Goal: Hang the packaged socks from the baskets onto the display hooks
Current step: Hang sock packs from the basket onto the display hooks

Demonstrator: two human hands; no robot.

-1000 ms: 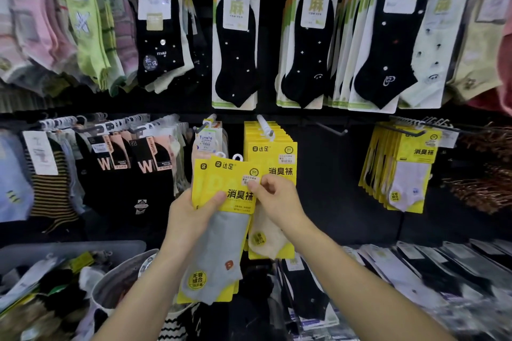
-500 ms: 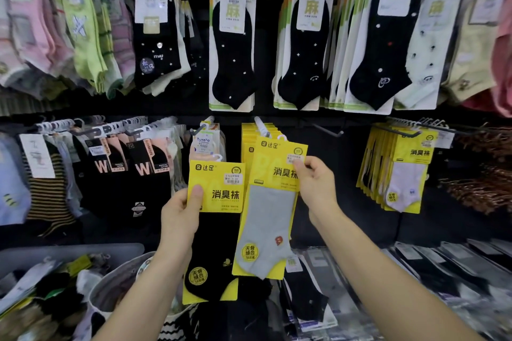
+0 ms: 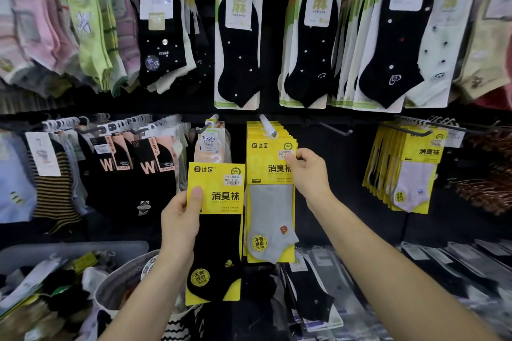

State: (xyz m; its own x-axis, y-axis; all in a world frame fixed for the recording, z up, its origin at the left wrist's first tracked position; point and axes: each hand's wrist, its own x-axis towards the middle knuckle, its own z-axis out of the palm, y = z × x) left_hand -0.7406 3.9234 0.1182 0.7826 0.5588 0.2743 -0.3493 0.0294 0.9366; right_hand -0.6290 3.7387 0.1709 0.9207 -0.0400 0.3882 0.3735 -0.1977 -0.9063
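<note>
**Sock display: one pack at the hook, one in hand**

- Nearest, bottom left: a round basket and beside it a grey tub, both holding loose sock packs. Bottom right: flat clear packets lie on a shelf.
- Left hand: grips a yellow pack with a black sock by its left edge. The thumb lies across the card front and the fingers are hidden behind. The pack is upright, clear of the display and above the basket.
- Right hand: pinches the upper right corner of a yellow pack with a grey sock. This pack hangs at the front of a stack of matching yellow packs. Its top edge sits just under the tip of a white hook. Cannot tell whether the hook passes through it.
- The two packs are side by side, edges nearly touching.
- Same rail, right end: another yellow stack.
- Same rail, left: dark socks on white hangers.
- Upper rail: black dotted socks on white cards. Pastel socks hang to the left of them.
</note>
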